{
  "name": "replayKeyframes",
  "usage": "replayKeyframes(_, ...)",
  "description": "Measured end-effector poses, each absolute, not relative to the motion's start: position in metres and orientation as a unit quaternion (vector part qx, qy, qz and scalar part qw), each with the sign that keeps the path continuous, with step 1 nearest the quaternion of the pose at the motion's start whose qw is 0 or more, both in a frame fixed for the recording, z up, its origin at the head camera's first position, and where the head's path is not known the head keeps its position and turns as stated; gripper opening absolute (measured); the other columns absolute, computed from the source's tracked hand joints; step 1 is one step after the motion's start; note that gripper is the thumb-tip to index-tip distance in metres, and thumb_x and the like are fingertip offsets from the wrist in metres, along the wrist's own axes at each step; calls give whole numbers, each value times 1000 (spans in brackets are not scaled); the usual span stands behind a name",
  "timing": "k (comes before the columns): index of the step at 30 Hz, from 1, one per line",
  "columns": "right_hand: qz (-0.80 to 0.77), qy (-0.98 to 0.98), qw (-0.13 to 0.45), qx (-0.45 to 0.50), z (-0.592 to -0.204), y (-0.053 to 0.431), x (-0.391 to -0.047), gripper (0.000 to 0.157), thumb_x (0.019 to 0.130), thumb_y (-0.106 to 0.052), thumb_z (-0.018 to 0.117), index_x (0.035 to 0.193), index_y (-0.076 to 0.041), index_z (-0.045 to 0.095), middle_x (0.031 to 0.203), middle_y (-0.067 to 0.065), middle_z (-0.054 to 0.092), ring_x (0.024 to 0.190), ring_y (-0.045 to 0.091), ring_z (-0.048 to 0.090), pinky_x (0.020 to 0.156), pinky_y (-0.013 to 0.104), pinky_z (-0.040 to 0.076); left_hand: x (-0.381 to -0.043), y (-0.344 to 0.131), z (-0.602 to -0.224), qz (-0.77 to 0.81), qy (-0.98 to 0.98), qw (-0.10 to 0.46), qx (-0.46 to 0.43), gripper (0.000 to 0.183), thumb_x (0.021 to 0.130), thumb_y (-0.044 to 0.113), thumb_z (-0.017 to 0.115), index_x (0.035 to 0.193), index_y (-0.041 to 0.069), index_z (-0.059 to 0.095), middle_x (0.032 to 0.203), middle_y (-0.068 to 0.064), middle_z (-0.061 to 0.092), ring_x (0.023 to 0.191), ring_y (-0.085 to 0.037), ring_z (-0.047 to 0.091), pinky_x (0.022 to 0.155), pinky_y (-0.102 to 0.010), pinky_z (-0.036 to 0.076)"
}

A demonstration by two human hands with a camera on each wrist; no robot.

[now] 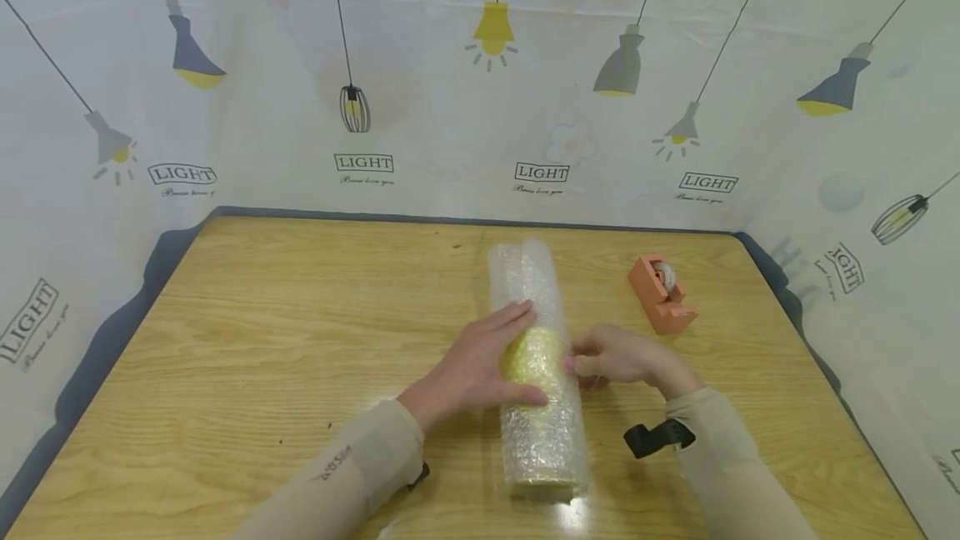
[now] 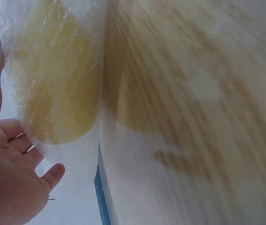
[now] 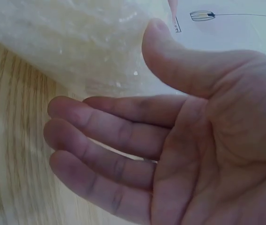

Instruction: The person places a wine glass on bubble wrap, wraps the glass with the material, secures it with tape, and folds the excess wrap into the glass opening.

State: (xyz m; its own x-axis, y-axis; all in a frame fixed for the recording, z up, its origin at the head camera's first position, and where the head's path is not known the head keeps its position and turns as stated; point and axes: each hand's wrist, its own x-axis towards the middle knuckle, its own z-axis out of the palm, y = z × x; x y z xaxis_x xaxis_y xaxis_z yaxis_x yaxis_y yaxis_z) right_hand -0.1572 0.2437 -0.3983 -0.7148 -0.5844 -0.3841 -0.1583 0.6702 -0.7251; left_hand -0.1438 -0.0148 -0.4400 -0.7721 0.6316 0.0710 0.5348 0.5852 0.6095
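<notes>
A long roll of clear bubble wrap lies lengthwise on the table, with a yellow object showing through its layers. What that object is, I cannot tell; one rounded end appears in the left wrist view. My left hand rests on the roll's left side and top, thumb and fingers spread apart. At the right side, my right hand has its thumb and index finger against or very near the plastic. Its other fingers are relaxed and slightly bent, with nothing in the palm.
An orange tape dispenser with a roll of clear tape stands to the right, beyond my right hand. The wooden table ends at a wall sheet printed with lamps. A black strap hangs at the right wrist.
</notes>
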Motion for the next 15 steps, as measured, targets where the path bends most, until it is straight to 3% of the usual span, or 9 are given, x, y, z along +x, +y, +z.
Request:
replayKeyframes(4,-328,867,292,-238,-399,249,-157,29,105,-31,60,95,-7,72,80,3,65,73,15,61,66,29,52,-143,-14,-441,312,888,76,328,116,77,68,79,165,16,25,173,3,15,158,-20,17,128,-49,19)
replayKeyframes(7,-321,874,281,-231,-398,254,-155,33,104,-32,62,113,-1,72,99,8,72,83,16,66,72,32,57,-143,-13,-441,309,889,78,329,116,77,69,78,165,17,24,173,4,14,158,-20,16,128,-51,19)
replayKeyframes(10,-323,883,266,-210,-398,260,-155,46,103,-31,63,130,6,65,121,17,71,94,20,69,81,38,60,-143,-12,-441,306,890,80,328,116,77,69,78,165,17,23,173,4,14,159,-20,16,128,-51,19)
replayKeyframes(15,-351,897,207,-172,-398,274,-155,44,104,-25,63,132,9,62,119,19,71,93,25,70,79,40,62,-143,-13,-439,303,893,77,325,115,77,69,78,165,17,24,173,4,15,158,-21,17,128,-51,20)
